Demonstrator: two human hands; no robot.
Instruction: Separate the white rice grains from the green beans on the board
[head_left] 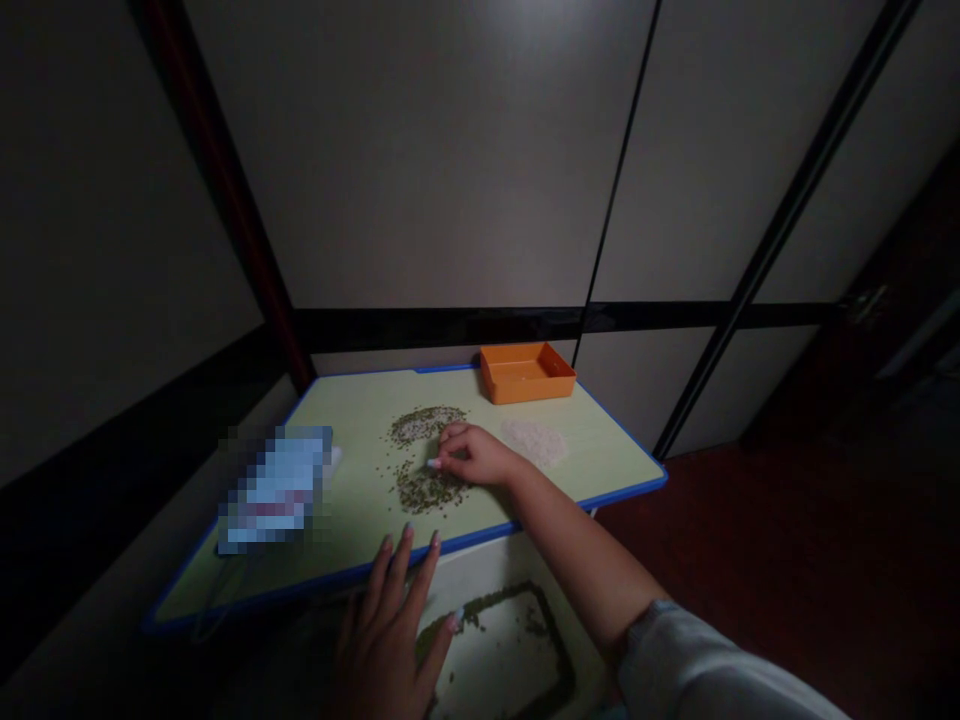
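The right hand (480,457) is curling narrowly, contents unclear, beside beans (421,492), probably light, hard and slippery, best pinched singly; the left hand (390,630) is spreading wide.

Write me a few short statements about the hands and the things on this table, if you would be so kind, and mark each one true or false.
1. The right hand is at the scattered dark grains, its fingers bent inward. True.

2. The orange tray is on the floor. False: the orange tray stands on the table, near its far edge.

3. The pale pile lies to the right of the dark grains. True.

4. The left hand is gripping the tray. False: the left hand is spread open by the table's near edge, away from the tray.

5. The table has a blue border. True.
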